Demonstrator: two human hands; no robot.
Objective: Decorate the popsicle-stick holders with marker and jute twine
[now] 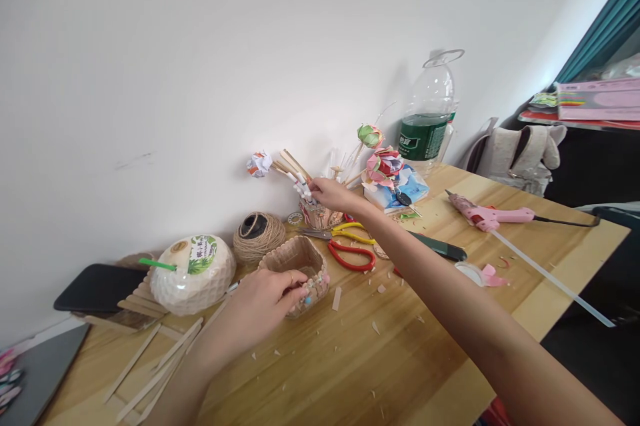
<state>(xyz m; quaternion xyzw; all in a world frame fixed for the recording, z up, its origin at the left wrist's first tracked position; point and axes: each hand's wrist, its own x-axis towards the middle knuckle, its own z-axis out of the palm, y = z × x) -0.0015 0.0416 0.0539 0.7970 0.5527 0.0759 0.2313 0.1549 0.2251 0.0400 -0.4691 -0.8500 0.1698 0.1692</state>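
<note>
My left hand (267, 296) is closed on the near rim of a small box (267, 259) made of wooden craft sticks, its thumb and fingers pinching the edge. Small pink and blue decorations sit on the box's front wall. Farther back, my right hand (330, 194) reaches into a decorated pen holder (320, 216) by the wall, fingers closed around several white pens (300, 185). Craft sticks (290, 163) and a white paper flower (259, 164) lean from the same holder. My right fingertips are partly hidden behind the pens.
A ball of twine (260, 239) and a wrapped coconut (193, 276) stand left of the box. Red-handled scissors (353, 259) lie right of it. A pink glue gun (485, 214) rests farther right; a large bottle (425, 133) stands behind. Loose craft sticks (165, 359) lie front left.
</note>
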